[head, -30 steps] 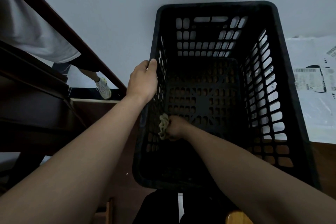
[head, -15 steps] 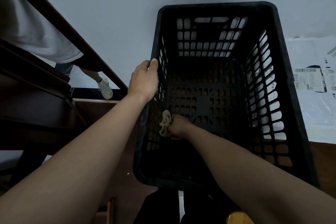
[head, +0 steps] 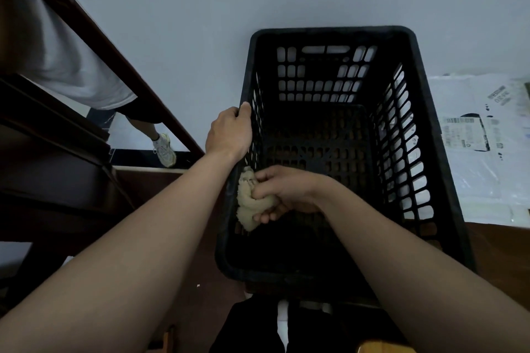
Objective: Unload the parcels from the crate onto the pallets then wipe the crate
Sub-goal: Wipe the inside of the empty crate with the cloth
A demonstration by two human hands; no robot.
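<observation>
The black slatted crate (head: 329, 32) stands upright. The left hand (head: 228, 135) grips the crate's left rim, fingers curled over the edge. The right hand (head: 284, 195) reaches inside the crate near its left wall, fingers closed around a crumpled beige cloth (head: 248, 205), which sits at that wall's inner face. White labelled parcels (head: 473, 140) lie flat just beside the crate's right wall.

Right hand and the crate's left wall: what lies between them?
A bunched beige cloth, held in the right hand, fills that gap; head view shows it.
</observation>
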